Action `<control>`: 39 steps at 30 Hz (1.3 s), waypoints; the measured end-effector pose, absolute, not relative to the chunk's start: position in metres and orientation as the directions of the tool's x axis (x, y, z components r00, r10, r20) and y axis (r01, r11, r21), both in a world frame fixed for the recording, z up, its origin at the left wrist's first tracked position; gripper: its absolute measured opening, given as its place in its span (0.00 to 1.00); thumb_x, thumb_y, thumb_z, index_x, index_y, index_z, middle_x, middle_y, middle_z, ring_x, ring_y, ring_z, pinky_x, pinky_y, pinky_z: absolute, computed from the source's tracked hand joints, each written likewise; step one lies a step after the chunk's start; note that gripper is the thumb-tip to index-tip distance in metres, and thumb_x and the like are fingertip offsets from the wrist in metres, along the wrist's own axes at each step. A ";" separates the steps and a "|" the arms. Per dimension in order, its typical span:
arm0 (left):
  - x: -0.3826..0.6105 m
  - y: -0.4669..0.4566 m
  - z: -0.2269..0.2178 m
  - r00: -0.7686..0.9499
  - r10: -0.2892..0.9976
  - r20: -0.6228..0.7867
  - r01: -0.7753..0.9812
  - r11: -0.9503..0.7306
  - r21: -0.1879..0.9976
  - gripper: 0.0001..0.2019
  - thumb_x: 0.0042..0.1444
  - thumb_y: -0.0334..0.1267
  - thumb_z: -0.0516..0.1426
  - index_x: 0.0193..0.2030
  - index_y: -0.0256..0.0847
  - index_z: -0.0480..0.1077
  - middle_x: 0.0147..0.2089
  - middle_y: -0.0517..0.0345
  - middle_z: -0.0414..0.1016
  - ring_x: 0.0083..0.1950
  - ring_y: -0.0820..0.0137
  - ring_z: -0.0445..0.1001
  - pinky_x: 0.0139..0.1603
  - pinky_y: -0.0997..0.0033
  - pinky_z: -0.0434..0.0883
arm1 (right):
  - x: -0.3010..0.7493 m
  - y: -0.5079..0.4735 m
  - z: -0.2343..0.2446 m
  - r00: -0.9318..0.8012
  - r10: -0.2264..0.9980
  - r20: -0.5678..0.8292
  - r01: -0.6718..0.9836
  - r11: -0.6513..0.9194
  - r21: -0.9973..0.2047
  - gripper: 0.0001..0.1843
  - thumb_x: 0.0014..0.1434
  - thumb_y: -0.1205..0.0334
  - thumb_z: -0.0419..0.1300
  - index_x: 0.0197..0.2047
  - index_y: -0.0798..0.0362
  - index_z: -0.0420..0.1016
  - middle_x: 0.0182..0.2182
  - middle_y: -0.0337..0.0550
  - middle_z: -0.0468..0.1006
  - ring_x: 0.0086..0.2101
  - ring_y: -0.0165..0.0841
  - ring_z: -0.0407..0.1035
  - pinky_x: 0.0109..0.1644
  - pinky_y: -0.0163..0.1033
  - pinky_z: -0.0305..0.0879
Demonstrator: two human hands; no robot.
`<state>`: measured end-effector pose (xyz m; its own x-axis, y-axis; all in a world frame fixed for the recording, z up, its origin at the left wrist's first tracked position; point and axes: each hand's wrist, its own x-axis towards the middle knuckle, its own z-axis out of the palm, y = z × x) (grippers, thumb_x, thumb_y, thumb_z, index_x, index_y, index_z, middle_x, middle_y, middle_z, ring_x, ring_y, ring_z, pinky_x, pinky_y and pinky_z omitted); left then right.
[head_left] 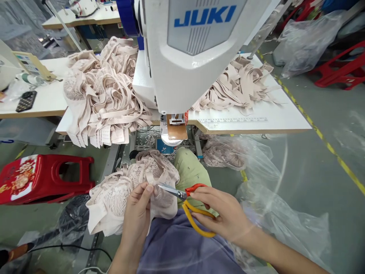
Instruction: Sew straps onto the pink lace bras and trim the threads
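Note:
Between thumb and fingers, my left hand (pixel 138 207) pinches the edge of a beige lace bra (pixel 164 201) lying over my lap. My right hand (pixel 225 211) grips a pair of scissors (pixel 179 193) with one red and one yellow handle. The scissor blades point left, their tips close to the pinched spot by my left fingertips. Whether the tips touch the fabric I cannot tell. More lace bra fabric (pixel 114 201) spreads out to the left of my left hand.
A white sewing machine (pixel 194 64) stands ahead. Beige bras (pixel 105 95) are heaped on the table at its left, beige fabric strips (pixel 236 85) at its right. A red stool (pixel 62 177) is at left; clear plastic sheeting (pixel 285 213) lies on the floor at right.

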<state>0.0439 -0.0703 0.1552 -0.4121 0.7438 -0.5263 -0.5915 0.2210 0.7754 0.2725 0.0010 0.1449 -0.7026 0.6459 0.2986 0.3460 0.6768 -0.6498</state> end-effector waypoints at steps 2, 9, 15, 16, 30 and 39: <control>0.046 -0.071 0.153 -0.418 0.731 -0.539 -0.617 0.206 0.759 0.11 0.49 0.43 0.71 0.33 0.39 0.78 0.29 0.60 0.77 0.32 0.75 0.73 0.36 0.79 0.71 | 0.269 -0.003 0.143 -0.692 0.660 0.292 0.353 0.662 -0.661 0.16 0.64 0.62 0.60 0.55 0.48 0.71 0.46 0.48 0.82 0.42 0.35 0.80 0.41 0.36 0.77; 0.052 -0.071 0.152 -0.446 0.700 -0.558 -0.645 0.181 0.742 0.12 0.46 0.43 0.72 0.33 0.40 0.79 0.29 0.63 0.77 0.30 0.79 0.71 0.34 0.83 0.70 | 0.262 -0.011 0.141 -0.664 0.679 0.313 0.349 0.651 -0.674 0.15 0.65 0.61 0.60 0.55 0.49 0.70 0.47 0.48 0.81 0.43 0.35 0.79 0.44 0.37 0.77; 0.055 -0.070 0.151 -0.463 0.710 -0.531 -0.609 0.181 0.773 0.12 0.48 0.44 0.71 0.32 0.40 0.78 0.28 0.64 0.73 0.29 0.79 0.68 0.32 0.82 0.69 | 0.260 -0.013 0.143 -0.651 0.699 0.295 0.353 0.623 -0.698 0.15 0.65 0.62 0.59 0.55 0.48 0.70 0.48 0.48 0.81 0.44 0.35 0.79 0.43 0.37 0.77; 0.056 -0.070 0.151 -0.472 0.707 -0.527 -0.602 0.179 0.778 0.12 0.48 0.45 0.71 0.32 0.40 0.78 0.27 0.64 0.72 0.28 0.79 0.67 0.31 0.82 0.68 | 0.260 -0.014 0.143 -0.649 0.703 0.291 0.359 0.620 -0.698 0.14 0.65 0.62 0.59 0.55 0.48 0.70 0.47 0.48 0.81 0.44 0.36 0.79 0.43 0.38 0.77; 0.058 -0.069 0.144 -0.450 0.686 -0.572 -0.675 0.158 0.721 0.14 0.42 0.45 0.74 0.32 0.41 0.79 0.31 0.61 0.80 0.31 0.76 0.75 0.34 0.80 0.74 | 0.257 -0.018 0.133 -0.665 0.651 0.367 0.249 0.657 -0.712 0.16 0.66 0.60 0.60 0.56 0.48 0.67 0.46 0.47 0.81 0.44 0.35 0.78 0.44 0.37 0.76; 0.060 -0.068 0.145 -0.469 0.687 -0.555 -0.677 0.122 0.725 0.12 0.44 0.42 0.73 0.31 0.40 0.79 0.30 0.62 0.79 0.31 0.78 0.74 0.35 0.82 0.73 | 0.260 -0.017 0.133 -0.621 0.714 0.324 0.356 0.625 -0.694 0.15 0.66 0.62 0.60 0.55 0.49 0.69 0.46 0.48 0.81 0.43 0.36 0.78 0.43 0.38 0.77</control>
<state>0.0600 -0.0677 0.1453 -0.4694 0.6871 -0.5545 -0.6775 0.1225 0.7253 0.2595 -0.0171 0.1328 -0.6211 0.7136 0.3240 0.3563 0.6253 -0.6943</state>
